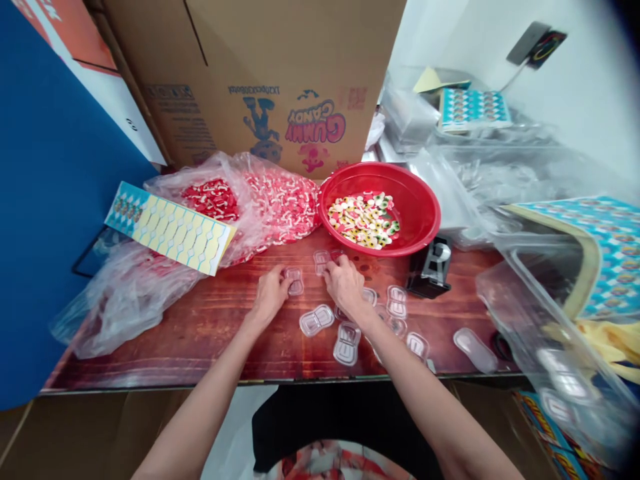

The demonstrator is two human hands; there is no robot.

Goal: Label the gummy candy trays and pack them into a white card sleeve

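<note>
Near the middle of the wooden table, my left hand [271,292] pinches the left edge of a small clear plastic container [295,282] with two rounded ends. To its right, my right hand [346,281] has its fingers closed at the edge of another clear container [321,263]; its fingertips partly hide it. Several more such containers lie scattered around my right forearm, among them a separate one [317,321] below the hands and a double-lobed one [347,343] nearer the table edge. Just beyond my right hand stands a red bowl [420,207] holding eyeball-like candies [367,217].
An open plastic bag of red and white candies [280,200] lies at back left, with a sticker sheet [175,230] on it. A cardboard box [210,127] rises behind. On the right are a black tape dispenser [430,273] and a clear bin [540,300].
</note>
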